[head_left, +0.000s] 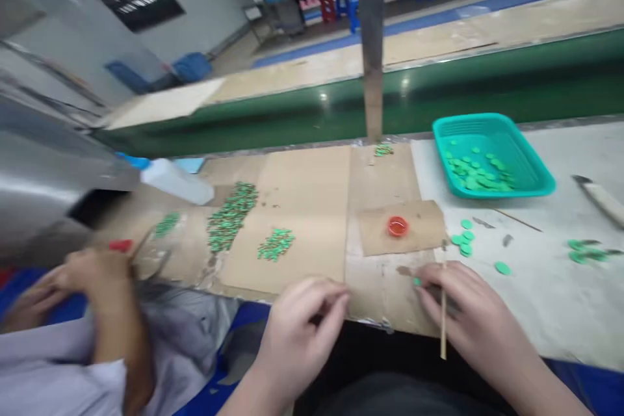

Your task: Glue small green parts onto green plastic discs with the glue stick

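Note:
My left hand (309, 325) is over the front edge of the table, thumb and fingertips pinched together; anything between them is too small or blurred to make out. My right hand (465, 312) is closed around a thin wooden stick (443, 328), which points away from me with a dark far tip. A tiny green piece (416, 281) shows at the fingertips of that hand. Beyond it, a small red cap with liquid (398, 227) rests on a piece of brown cardboard (373, 240). Several flat green discs (467, 236) lie loose to the right of the cardboard.
A teal basket (541, 188) holds more green discs. On the right lie a knife (602, 201) and a thin stick (517, 220). Clusters of small green pieces (233, 218) spread left, near a white bottle (175, 182). Another person's hand (97, 270) works at far left. A post (373, 45) stands ahead.

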